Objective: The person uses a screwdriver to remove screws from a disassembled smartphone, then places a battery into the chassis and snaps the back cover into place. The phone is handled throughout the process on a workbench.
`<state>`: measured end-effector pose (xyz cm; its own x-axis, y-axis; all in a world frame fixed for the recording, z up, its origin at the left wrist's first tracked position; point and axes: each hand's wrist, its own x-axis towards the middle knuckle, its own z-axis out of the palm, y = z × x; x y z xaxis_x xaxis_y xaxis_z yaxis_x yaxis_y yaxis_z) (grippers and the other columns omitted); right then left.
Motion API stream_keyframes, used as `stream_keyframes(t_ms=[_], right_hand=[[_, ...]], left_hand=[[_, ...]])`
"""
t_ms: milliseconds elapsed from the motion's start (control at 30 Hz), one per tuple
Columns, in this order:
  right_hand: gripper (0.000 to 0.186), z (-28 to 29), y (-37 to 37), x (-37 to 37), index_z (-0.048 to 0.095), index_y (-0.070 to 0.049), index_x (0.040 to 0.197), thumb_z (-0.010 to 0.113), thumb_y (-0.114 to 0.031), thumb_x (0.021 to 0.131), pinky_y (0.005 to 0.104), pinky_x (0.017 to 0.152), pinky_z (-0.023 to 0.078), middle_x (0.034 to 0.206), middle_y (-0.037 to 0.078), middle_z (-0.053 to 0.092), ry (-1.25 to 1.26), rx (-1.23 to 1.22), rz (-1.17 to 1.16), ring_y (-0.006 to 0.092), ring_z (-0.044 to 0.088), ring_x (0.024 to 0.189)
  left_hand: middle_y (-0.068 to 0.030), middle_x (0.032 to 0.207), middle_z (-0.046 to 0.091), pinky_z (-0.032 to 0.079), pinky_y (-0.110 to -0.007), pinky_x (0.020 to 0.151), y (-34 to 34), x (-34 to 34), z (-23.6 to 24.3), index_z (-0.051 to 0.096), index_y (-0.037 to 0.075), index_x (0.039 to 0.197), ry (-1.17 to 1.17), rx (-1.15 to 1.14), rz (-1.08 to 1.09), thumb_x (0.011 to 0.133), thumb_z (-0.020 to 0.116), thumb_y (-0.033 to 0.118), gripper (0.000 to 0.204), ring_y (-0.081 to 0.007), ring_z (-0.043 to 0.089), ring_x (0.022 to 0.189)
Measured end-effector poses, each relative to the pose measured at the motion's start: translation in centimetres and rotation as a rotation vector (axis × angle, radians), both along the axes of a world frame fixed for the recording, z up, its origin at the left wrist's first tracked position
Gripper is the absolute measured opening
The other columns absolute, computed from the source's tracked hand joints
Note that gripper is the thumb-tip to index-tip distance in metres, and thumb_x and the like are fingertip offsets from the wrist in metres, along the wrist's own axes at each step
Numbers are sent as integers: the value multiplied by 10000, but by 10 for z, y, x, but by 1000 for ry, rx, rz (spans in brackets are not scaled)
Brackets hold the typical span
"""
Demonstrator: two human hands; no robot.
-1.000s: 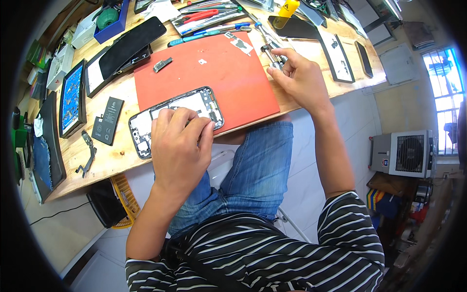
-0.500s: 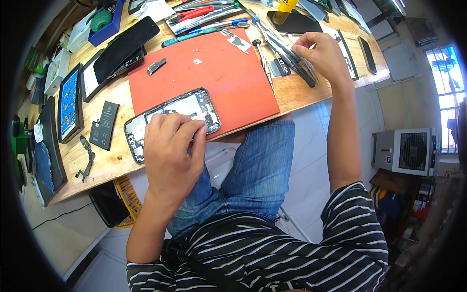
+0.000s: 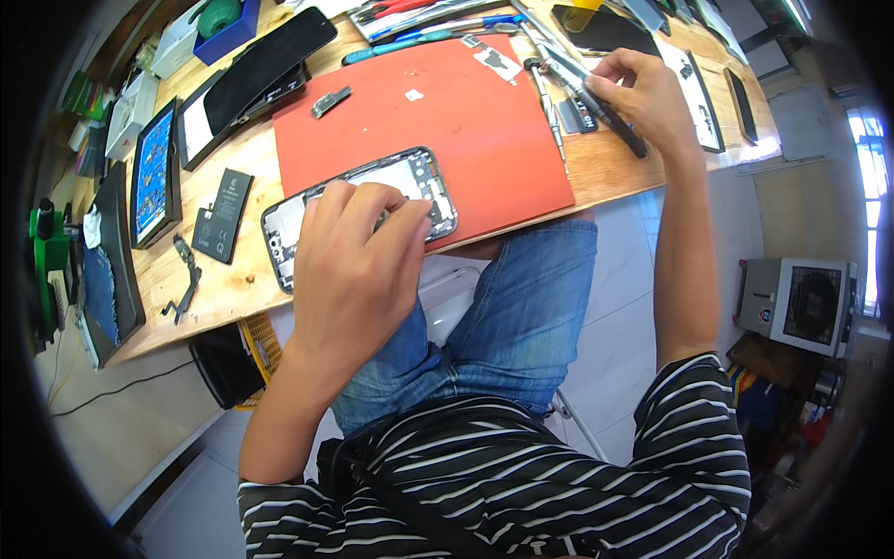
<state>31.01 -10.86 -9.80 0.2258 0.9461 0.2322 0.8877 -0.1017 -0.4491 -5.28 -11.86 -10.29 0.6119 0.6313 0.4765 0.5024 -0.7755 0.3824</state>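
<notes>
— Entry one, under the left hand?
— One open phone frame (image 3: pixel 396 174), dark-rimmed, pale metal inside, lying across the near left corner of a flat red-orange mat (image 3: pixel 494 140) on the pale wooden worktop (image 3: pixel 244 278); left hand (image 3: pixel 361 250) over it, thumb and index finger together at its right part; whether they pinch anything, I cannot tell
— Done so far?
— Midway, I'd judge: inside exposed; set apart, one flat black battery (image 3: pixel 223 216), one thin dark ribbon cable (image 3: pixel 193 281), one small silver-and-black module (image 3: pixel 331 101); whether all came from this frame, unclear
— Outstanding?
— As far as shown, frame uncovered, those parts unfitted
— The right hand (image 3: pixel 652 101)?
— Fingers drawn together beside a slim dark-handled tool (image 3: pixel 613 121); gripping or merely touching, cannot tell
— Changes against a second ago?
— Right hand then at the slim silver screwdriver (image 3: pixel 548 107), which now lies alone along the mat's right edge; hand now farther right; left hand unmoved on the frame; whole view slightly shifted
</notes>
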Motion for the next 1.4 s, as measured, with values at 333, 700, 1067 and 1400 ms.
stream_keyframes(t_ms=[333, 700, 1067, 1400], right_hand=[[352, 12, 34, -18, 783, 13, 951, 791, -335, 898, 354, 709, 528, 780, 124, 734, 10, 34, 51, 207, 683, 724], [318, 10, 82, -31, 767, -34, 818, 743, -349, 787, 462, 708, 582, 776, 212, 738, -482, -104, -19, 371, 734, 740], [149, 37, 64, -44, 652, 3, 1069, 617, -137, 1038, 284, 496, 518, 706, 87, 695, 279, 478, -17, 133, 677, 545], [154, 22, -4, -92, 602, 30, 1109, 628, -117, 1073, 197, 565, 528, 804, 55, 701, 764, 354, 157, 71, 675, 660]], left_hand=[[-56, 960, 639, 441, -424, 768, 11, 0, 10, 753, 59, 1014, 189, 134, -151, 789, 798, 21, 233, -267, 583, 890], [-51, 953, 654, 439, -406, 749, 31, -5, 13, 758, 60, 1008, 148, 131, -174, 826, 802, 54, 187, -264, 581, 843], [-47, 913, 597, 445, -381, 783, 31, -1, 12, 708, 49, 891, 239, 211, -272, 781, 737, 87, 120, -232, 576, 887], [-46, 916, 608, 475, -380, 785, 32, 3, 20, 725, 30, 934, 318, 405, -370, 737, 726, 105, 211, -228, 591, 865]])
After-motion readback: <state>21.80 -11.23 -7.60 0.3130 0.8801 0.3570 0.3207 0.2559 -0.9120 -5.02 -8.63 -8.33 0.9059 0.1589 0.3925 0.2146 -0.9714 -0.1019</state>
